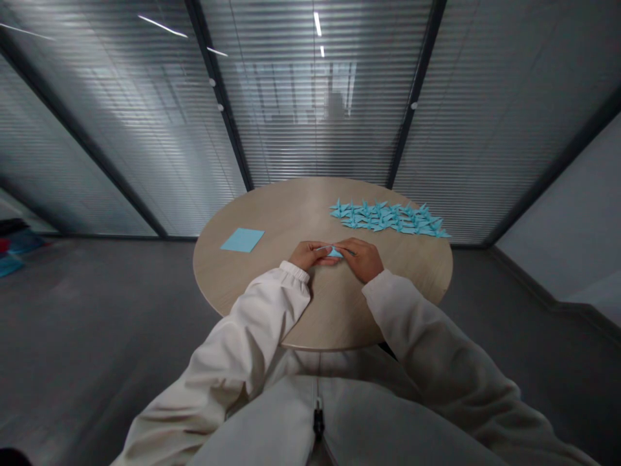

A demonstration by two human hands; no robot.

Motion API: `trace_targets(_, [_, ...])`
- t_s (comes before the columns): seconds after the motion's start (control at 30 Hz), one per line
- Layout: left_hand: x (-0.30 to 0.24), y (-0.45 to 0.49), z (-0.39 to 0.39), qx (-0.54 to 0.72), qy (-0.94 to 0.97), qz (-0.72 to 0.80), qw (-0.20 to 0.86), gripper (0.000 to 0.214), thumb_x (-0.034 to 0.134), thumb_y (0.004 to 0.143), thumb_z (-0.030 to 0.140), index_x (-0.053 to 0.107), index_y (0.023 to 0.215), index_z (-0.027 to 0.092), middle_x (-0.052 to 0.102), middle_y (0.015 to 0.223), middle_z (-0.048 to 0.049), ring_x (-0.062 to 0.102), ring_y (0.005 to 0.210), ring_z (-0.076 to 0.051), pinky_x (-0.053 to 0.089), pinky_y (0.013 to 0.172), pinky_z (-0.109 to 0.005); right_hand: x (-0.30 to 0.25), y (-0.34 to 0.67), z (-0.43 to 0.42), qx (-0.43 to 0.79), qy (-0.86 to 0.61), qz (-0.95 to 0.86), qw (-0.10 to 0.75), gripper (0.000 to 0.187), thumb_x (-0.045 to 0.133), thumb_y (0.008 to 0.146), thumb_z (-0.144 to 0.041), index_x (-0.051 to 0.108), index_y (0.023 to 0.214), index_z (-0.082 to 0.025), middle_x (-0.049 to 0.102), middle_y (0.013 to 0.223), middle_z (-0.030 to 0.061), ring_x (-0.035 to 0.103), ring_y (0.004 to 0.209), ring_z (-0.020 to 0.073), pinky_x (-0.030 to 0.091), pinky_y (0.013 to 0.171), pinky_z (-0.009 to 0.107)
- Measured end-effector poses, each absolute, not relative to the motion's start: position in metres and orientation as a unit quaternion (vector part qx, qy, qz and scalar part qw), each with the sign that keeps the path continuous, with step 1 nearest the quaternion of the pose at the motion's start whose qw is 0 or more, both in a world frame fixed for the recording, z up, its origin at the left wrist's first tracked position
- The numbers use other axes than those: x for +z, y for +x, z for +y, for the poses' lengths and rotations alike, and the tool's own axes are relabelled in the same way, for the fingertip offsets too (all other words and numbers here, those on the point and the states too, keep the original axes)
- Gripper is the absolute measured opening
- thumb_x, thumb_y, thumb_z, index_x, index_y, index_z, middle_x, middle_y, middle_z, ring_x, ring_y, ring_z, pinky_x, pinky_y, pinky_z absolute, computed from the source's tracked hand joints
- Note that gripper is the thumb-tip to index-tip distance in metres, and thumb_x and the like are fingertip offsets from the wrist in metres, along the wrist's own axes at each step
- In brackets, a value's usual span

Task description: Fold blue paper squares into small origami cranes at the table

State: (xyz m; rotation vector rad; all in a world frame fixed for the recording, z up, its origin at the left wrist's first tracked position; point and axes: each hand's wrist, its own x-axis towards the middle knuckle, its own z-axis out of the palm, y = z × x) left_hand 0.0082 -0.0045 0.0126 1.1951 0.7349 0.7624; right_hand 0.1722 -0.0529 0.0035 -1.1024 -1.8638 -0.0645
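Between my two hands, over the middle of the round table, is a small piece of folded light-blue paper (334,253). My left hand (310,254) grips its left side, thumb on top and fingers beneath. On the other side, my right hand (361,256) pinches the paper's right edge with its fingertips. Parts of the paper are hidden by the fingers, so its full shape does not show. Beyond my right hand lie rows of folded blue paper cranes (388,217), packed close together.
A flat stack or sheet of square blue paper (242,240) lies on the left of the round wooden table (291,200). Glass panels with blinds (320,142) stand behind the table. Some dark, red and blue items (22,239) are at the far left.
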Motion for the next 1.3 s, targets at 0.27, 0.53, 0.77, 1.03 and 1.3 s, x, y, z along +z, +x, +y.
trace_targets(0.27, [0.017,0.005,-0.006,0.354,0.487,0.343,0.721,0.018,0.069,0.066,0.013,0.067,0.081,0.006,0.070,0.079,-0.0104,0.067,0.072,-0.018,0.053,0.081,-0.029,0.006,0.175,-0.055,-0.025,-0.425,-0.798,0.427,0.024,0.048,0.086,-0.017,0.066,0.100,-0.020,0.067,0.101,0.0056,0.062,0.094,0.0163,0.048,0.088,0.030])
trace_targets(0.53, [0.021,0.005,-0.007,0.377,0.453,0.360,0.723,0.021,0.071,0.067,0.023,0.067,0.076,0.005,0.070,0.075,-0.0109,0.066,0.069,-0.016,0.055,0.076,-0.026,0.007,0.176,-0.055,-0.035,-0.406,-0.825,0.392,0.033,0.042,0.087,-0.012,0.061,0.112,-0.022,0.063,0.112,0.0051,0.058,0.103,0.0160,0.045,0.094,0.032])
trace_targets(0.77, [0.013,0.002,0.002,0.407,0.519,0.328,0.676,0.033,0.079,0.052,0.031,0.068,0.074,0.008,0.070,0.078,-0.0079,0.064,0.075,-0.018,0.054,0.076,-0.031,0.009,0.170,-0.058,0.019,-0.449,-0.758,0.473,0.029,0.043,0.087,-0.021,0.061,0.110,-0.022,0.065,0.106,0.0047,0.060,0.098,0.0157,0.046,0.090,0.030])
trace_targets(1.03, [0.018,0.008,-0.007,0.445,0.671,0.311,0.506,0.034,0.069,0.062,0.041,0.069,0.078,0.011,0.068,0.077,-0.0058,0.063,0.070,-0.017,0.053,0.067,-0.029,0.010,0.168,-0.054,0.099,-0.494,-0.697,0.510,0.021,0.054,0.081,-0.034,0.068,0.086,-0.019,0.069,0.086,0.0041,0.062,0.078,0.0158,0.048,0.069,0.026])
trace_targets(1.3, [0.026,0.005,-0.016,0.440,0.721,0.357,0.398,0.028,0.068,0.065,0.036,0.070,0.086,0.016,0.070,0.085,-0.0051,0.064,0.072,-0.016,0.050,0.070,-0.024,0.011,0.170,-0.054,0.062,-0.477,-0.693,0.537,0.026,0.050,0.084,-0.036,0.070,0.082,-0.019,0.069,0.081,0.0048,0.062,0.074,0.0161,0.048,0.068,0.027])
